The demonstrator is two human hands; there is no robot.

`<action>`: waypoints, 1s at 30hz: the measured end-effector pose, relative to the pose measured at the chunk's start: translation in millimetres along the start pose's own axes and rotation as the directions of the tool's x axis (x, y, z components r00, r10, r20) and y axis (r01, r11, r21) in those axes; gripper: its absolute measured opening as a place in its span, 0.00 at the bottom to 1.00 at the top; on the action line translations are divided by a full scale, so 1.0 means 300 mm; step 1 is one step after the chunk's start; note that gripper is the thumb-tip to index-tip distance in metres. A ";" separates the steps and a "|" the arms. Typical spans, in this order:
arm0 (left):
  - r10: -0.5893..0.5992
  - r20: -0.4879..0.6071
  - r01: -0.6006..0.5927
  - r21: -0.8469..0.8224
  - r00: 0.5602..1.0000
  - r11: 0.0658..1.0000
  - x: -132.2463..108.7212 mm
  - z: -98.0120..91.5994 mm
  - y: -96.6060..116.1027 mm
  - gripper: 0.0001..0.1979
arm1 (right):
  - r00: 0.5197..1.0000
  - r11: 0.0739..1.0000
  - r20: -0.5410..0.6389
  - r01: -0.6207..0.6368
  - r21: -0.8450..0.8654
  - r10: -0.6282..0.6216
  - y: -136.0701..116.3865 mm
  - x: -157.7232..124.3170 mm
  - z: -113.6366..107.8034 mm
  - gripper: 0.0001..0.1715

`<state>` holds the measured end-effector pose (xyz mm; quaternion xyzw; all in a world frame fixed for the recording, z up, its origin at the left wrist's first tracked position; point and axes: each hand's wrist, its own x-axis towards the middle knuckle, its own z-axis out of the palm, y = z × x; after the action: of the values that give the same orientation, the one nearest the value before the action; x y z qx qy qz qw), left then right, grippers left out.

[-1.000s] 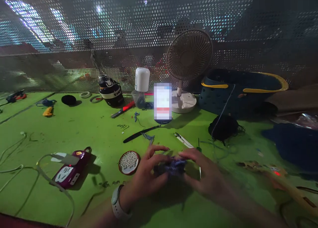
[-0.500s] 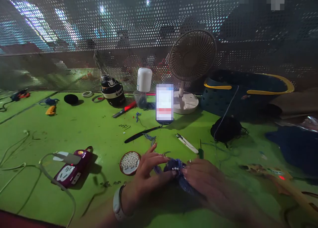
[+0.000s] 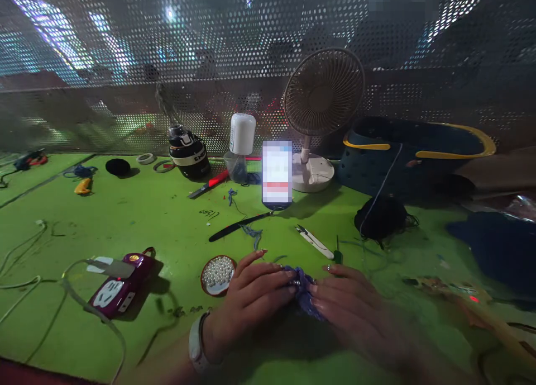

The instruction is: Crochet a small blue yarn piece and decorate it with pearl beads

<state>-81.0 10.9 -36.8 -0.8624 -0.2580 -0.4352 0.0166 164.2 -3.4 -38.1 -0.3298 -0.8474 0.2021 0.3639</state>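
Note:
Between my two hands is a small piece of blue-purple knitted yarn work with a few pearl beads along it. My left hand grips its left side, fingers laid over the top edge. Closed on the right side of the piece, my right hand has its thumb and fingers pressed to the yarn. Both palms hide much of the work. A shallow red-rimmed dish of white pearl beads stands just left of my left hand. Beyond my right hand lie white thread snips and a green-handled tool.
A purple power strip with cables lies at left. Behind stand a phone, a fan, a black bottle and a dark basket. A dark yarn ball sits at right. A red-handled knife lies farther back.
The fingers of my left hand have come down over the yarn piece, covering more of it and its beads. My right hand stays on its right side, its fingers slightly shifted.

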 end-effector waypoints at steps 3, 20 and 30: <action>-0.010 0.026 0.009 0.034 1.000 0.999 0.000 -0.002 -0.001 0.15 | 0.996 0.996 0.014 0.089 -0.019 -0.089 0.003 0.006 0.002 0.26; 0.000 -0.002 0.000 0.146 1.000 0.989 0.034 -0.021 0.016 0.13 | 0.959 0.938 -0.213 0.113 -0.326 -0.189 0.014 0.063 0.049 0.34; -0.029 -0.004 0.030 0.169 1.000 0.985 0.034 -0.016 0.014 0.13 | 0.793 0.729 -0.038 -0.540 0.421 0.609 0.021 0.097 0.030 0.17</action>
<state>-77.7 10.3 -25.3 -0.8536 -0.3067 -0.4128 0.0836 145.0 20.7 -33.5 -0.5133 -0.6104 0.4395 0.4132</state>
